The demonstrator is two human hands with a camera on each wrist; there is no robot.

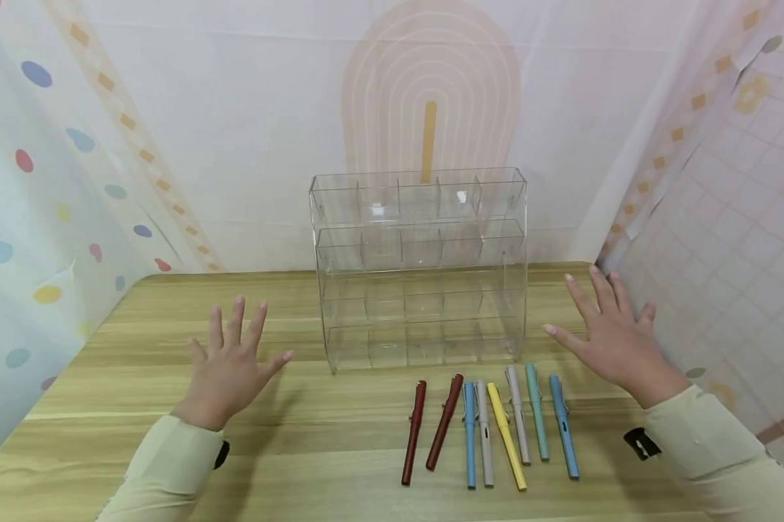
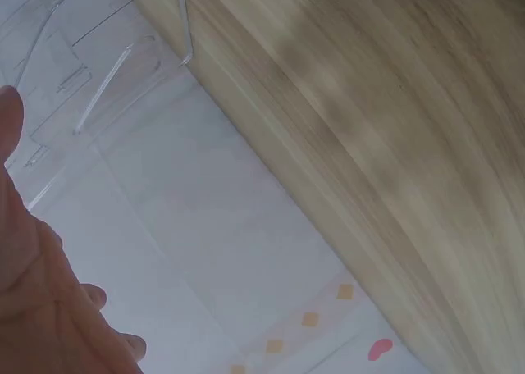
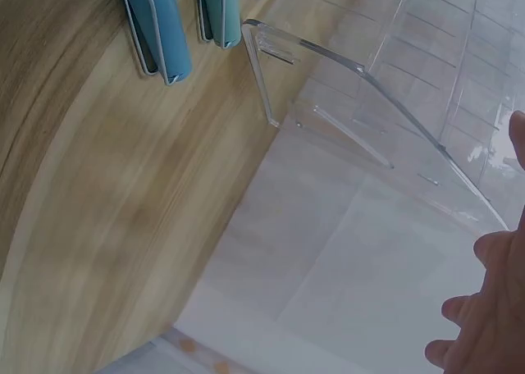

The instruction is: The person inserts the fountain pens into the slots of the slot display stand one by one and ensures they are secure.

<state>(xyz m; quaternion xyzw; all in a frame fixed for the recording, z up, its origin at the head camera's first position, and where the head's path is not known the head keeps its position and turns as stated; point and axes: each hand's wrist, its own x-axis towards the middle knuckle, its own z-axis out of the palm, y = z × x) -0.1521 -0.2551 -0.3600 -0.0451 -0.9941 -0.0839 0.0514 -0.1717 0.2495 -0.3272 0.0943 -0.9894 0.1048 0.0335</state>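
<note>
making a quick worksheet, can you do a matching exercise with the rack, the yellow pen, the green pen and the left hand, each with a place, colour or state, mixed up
1. rack
2. yellow pen
3. green pen
4. left hand

A. between two grey pens
B. spread, holding nothing
C. just left of the rightmost blue pen
D. clear, see-through

Pairs: 1-D, 2-A, 3-C, 4-B

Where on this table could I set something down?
The table is bare between the left hand and the red pens, and between that hand and the dotted curtain. A smaller patch separates the rightmost pen from the right sleeve. Crowded: the eight pens in front of the clear rack.
</note>
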